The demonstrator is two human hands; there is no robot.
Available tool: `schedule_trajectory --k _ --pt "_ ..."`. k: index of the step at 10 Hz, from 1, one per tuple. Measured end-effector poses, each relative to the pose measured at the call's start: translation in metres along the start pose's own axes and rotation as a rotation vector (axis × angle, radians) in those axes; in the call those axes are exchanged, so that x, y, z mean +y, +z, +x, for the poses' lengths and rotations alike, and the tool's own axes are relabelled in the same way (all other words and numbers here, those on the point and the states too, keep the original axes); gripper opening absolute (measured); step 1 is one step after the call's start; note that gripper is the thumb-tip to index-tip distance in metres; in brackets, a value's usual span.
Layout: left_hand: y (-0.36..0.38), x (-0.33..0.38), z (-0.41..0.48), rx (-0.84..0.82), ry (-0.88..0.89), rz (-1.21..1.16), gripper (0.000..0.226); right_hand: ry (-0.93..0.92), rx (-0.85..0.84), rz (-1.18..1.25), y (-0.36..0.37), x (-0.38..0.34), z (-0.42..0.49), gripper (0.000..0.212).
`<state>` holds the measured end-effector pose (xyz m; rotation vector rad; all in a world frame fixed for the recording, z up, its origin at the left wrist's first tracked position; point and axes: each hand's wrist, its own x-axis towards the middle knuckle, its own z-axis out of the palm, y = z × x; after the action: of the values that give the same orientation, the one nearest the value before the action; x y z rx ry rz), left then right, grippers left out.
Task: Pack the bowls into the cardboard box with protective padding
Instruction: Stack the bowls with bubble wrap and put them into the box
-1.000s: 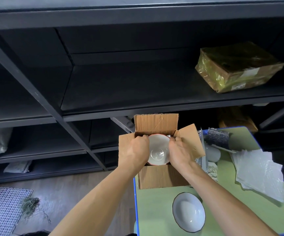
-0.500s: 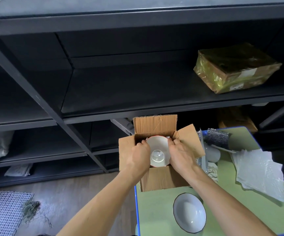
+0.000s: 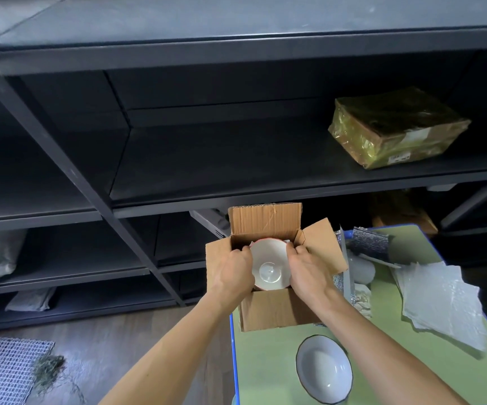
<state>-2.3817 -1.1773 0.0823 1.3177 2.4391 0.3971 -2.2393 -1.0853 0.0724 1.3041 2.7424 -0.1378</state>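
Left hand: your left hand (image 3: 233, 273) is curled round the left side of the red-rimmed bowl (image 3: 270, 266), fingers bent over its rim.
Right hand: your right hand (image 3: 309, 273) clasps the opposite side the same way, fingertips (image 3: 293, 249) on the rim.
Bowl in grip: it sits between your 2 palms, inside the open top of the cardboard box (image 3: 277, 311), its white inside tipped toward you. A little white sheet shows at its far edge, just past your fingertips.
Box: it lies directly under your grip, at the table's far left corner. 3 flaps are up or spread: 1 beyond your fingers, 1 outside each wrist.
Second bowl: a dark-rimmed white bowl (image 3: 324, 371) rests upright on the green table (image 3: 265, 375), nearer you than the grip, beside your right forearm.
Padding: a stack of bubble-wrap sheets (image 3: 441, 302) lies well to the right of your right hand; a silver foil roll (image 3: 369, 242) lies between the stack and the box.
Shelving: dark shelves (image 3: 236, 159) stand beyond the grip, with a wrapped parcel (image 3: 397, 127) up to the right.
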Motion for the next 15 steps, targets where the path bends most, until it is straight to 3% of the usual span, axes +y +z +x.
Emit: schedule_trajectory --k 2,4,5,6,7,9,10,12,15 --pt "0.0 0.001 -0.004 -0.017 -0.019 0.01 0.023 0.023 -0.027 0.01 -0.008 -0.007 -0.002 0.069" --pt "-0.004 0.003 -0.018 0.12 -0.087 -0.213 0.023 -0.018 0.019 0.082 -0.017 -0.006 -0.027 0.046" --pt "-0.005 0.007 -0.025 -0.018 0.027 -0.074 0.036 -0.032 0.007 0.086 -0.016 -0.006 -0.033 0.036" --pt "-0.008 0.009 -0.028 -0.033 0.039 -0.028 0.044 -0.042 0.003 0.12 -0.016 -0.002 -0.033 0.034" --pt "-0.011 0.009 -0.027 -0.053 0.017 0.077 0.038 -0.052 -0.007 0.12 -0.015 -0.001 -0.034 0.028" --pt "-0.009 0.01 -0.039 -0.038 0.08 0.014 0.05 -0.126 0.035 0.111 -0.01 0.006 -0.045 0.031" --pt "-0.008 0.011 -0.05 0.024 0.11 -0.002 0.033 -0.182 0.066 0.136 -0.011 0.017 -0.059 0.041" --pt "0.001 0.029 -0.079 0.145 0.271 -0.095 0.027 -0.23 0.153 0.203 -0.017 0.047 -0.091 0.044" --pt "0.044 0.081 -0.102 0.046 0.41 -0.142 0.017 -0.125 0.115 0.274 -0.005 0.102 -0.127 0.035"
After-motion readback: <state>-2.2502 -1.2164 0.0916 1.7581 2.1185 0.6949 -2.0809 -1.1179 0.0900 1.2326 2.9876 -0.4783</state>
